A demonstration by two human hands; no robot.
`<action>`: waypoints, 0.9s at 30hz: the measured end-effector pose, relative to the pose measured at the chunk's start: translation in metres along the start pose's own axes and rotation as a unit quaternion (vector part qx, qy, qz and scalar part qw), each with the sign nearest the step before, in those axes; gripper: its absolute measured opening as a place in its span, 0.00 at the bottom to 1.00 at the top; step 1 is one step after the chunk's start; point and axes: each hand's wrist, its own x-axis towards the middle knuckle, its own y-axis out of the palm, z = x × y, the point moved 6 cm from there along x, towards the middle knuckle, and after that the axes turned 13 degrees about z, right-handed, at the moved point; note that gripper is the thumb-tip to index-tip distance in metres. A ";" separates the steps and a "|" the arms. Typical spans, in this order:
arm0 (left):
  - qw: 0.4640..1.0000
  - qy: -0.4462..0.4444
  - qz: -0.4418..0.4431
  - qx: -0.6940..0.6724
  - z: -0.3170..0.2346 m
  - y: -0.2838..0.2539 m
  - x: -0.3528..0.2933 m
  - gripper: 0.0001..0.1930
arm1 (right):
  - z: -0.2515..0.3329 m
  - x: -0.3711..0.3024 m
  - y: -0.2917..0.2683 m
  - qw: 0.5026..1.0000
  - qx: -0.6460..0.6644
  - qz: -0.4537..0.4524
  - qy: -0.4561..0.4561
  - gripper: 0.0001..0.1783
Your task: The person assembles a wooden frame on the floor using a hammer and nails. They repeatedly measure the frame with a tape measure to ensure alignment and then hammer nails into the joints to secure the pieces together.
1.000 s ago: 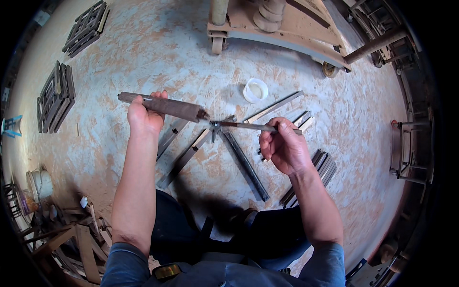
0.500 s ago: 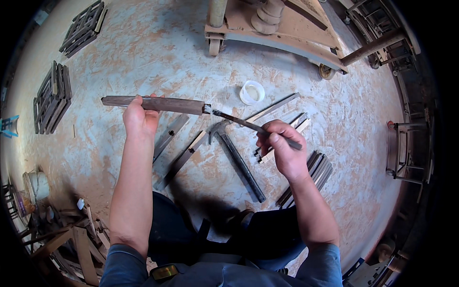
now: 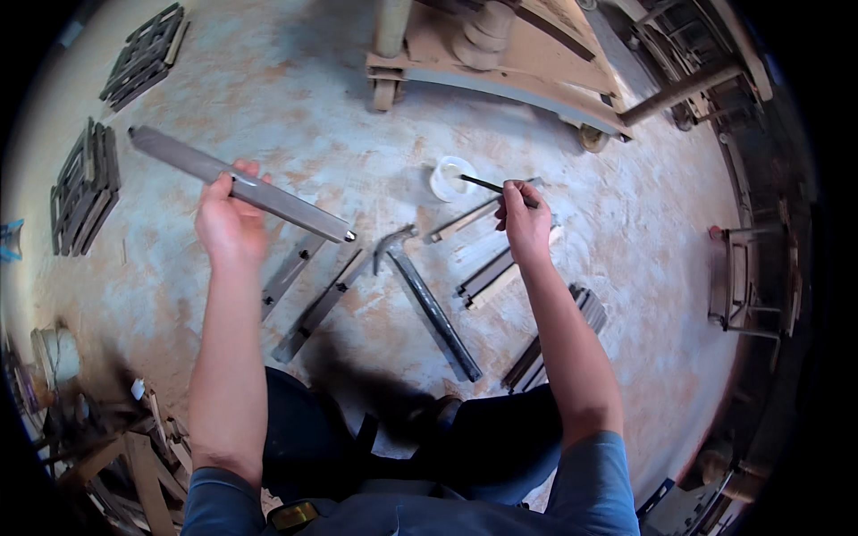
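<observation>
My left hand (image 3: pixel 228 219) grips a long grey wooden slat (image 3: pixel 268 196) above the floor; the slat slopes from upper left down to lower right, with a small peg at its lower end. My right hand (image 3: pixel 525 217) pinches a thin dark stick (image 3: pixel 487 184) whose tip reaches into a small white cup (image 3: pixel 450 176) on the floor. A hammer (image 3: pixel 427 299) lies on the floor between my hands, head toward me at upper left, handle running down to the right.
Loose grey slats (image 3: pixel 308 295) lie by the hammer, more slats (image 3: pixel 500 268) under my right arm. Stacked slatted frames (image 3: pixel 85 188) sit far left. A wheeled wooden frame (image 3: pixel 500 62) stands beyond, a chair (image 3: pixel 751 277) at the right.
My right hand has moved the thin stick away from the slat's end and up to the white cup. My left hand has swung the slat leftward and tilted it.
</observation>
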 end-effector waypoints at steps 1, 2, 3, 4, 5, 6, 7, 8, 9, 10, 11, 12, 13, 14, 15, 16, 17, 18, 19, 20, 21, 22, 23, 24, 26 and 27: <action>0.999 -0.013 0.032 -0.016 0.003 -0.010 0.007 0.16 | -0.015 0.013 0.003 1.000 -0.001 -0.010 -0.001 0.16; 0.999 -0.013 0.043 -0.017 0.001 -0.009 0.006 0.16 | -0.035 0.027 -0.003 1.000 0.008 -0.015 0.015 0.17; 0.999 -0.012 0.051 -0.014 0.001 -0.004 0.002 0.16 | -0.046 0.035 0.004 0.999 0.040 -0.022 0.029 0.17; 0.998 -0.015 0.060 -0.013 0.001 0.001 -0.001 0.16 | -0.055 0.039 0.010 0.996 0.069 -0.033 0.045 0.17; 0.997 -0.017 0.071 -0.012 0.000 0.004 -0.004 0.16 | -0.061 0.042 0.015 0.995 0.072 -0.037 0.058 0.17; 0.996 -0.020 0.084 -0.011 -0.002 0.006 -0.007 0.16 | -0.070 0.043 0.023 0.992 0.089 -0.022 0.085 0.17; 0.995 -0.026 0.097 -0.011 -0.003 0.007 -0.010 0.16 | -0.080 0.042 0.029 0.987 0.119 -0.006 0.110 0.18; 0.994 -0.032 0.100 -0.015 -0.005 0.007 -0.011 0.16 | -0.091 0.041 0.033 0.980 0.148 0.009 0.135 0.18; 0.994 -0.039 0.105 -0.019 -0.008 0.006 -0.013 0.16 | -0.100 0.039 0.034 0.975 0.167 0.012 0.146 0.18; 0.993 -0.046 0.110 -0.024 -0.010 0.006 -0.014 0.16 | -0.109 0.038 0.032 0.970 0.185 0.015 0.154 0.18; 0.993 -0.052 0.107 -0.022 -0.011 0.007 -0.016 0.15 | -0.117 0.037 0.029 0.965 0.203 0.016 0.163 0.19; 0.992 -0.057 0.111 -0.026 -0.012 0.008 -0.016 0.15 | -0.124 0.035 0.025 0.964 0.203 0.011 0.174 0.20; 0.991 -0.064 0.114 -0.030 -0.011 0.009 -0.018 0.16 | -0.131 0.032 0.019 0.962 0.203 0.005 0.185 0.22; 0.990 -0.072 0.118 -0.034 -0.011 0.010 -0.018 0.16 | -0.137 0.030 0.012 0.959 0.203 -0.003 0.196 0.24; 0.989 -0.074 0.125 -0.036 -0.011 0.012 -0.017 0.18 | -0.142 0.029 0.007 0.957 0.212 0.006 0.197 0.28; 0.988 -0.077 0.130 -0.037 -0.012 0.013 -0.017 0.19 | -0.143 0.026 0.004 0.957 0.210 -0.006 0.198 0.29; 0.987 -0.080 0.135 -0.038 -0.012 0.013 -0.016 0.21 | -0.145 0.024 0.000 0.957 0.208 -0.018 0.200 0.30; 0.988 -0.085 0.124 -0.034 -0.010 0.013 -0.015 0.22 | -0.147 0.021 -0.003 0.957 0.206 -0.031 0.201 0.31; 0.989 -0.090 0.112 -0.029 -0.008 0.013 -0.014 0.23 | -0.148 0.018 -0.006 0.956 0.209 -0.041 0.200 0.32; 0.990 -0.094 0.101 -0.024 -0.006 0.012 -0.014 0.25 | -0.151 0.013 -0.008 0.958 0.191 -0.047 0.207 0.30; 0.989 -0.089 0.117 -0.012 -0.007 0.011 -0.013 0.25 | -0.153 0.006 -0.010 0.960 0.173 -0.052 0.214 0.29; 0.988 -0.084 0.131 0.000 -0.008 0.010 -0.011 0.26 | -0.155 -0.002 -0.010 0.961 0.155 -0.056 0.221 0.28; 0.986 -0.080 0.148 0.011 -0.009 0.012 -0.011 0.26 | -0.165 -0.011 -0.013 0.969 0.092 -0.009 0.229 0.28; 0.985 -0.073 0.157 -0.008 -0.010 0.015 -0.011 0.26 | -0.177 -0.021 -0.010 0.972 0.037 0.029 0.232 0.24; 0.983 -0.055 0.171 -0.046 -0.015 0.020 -0.012 0.26 | -0.215 -0.048 0.002 0.939 -0.153 0.143 0.273 0.20; 0.981 -0.051 0.177 -0.057 -0.013 0.026 -0.010 0.26 | -0.244 -0.053 -0.005 0.892 -0.367 0.153 0.216 0.27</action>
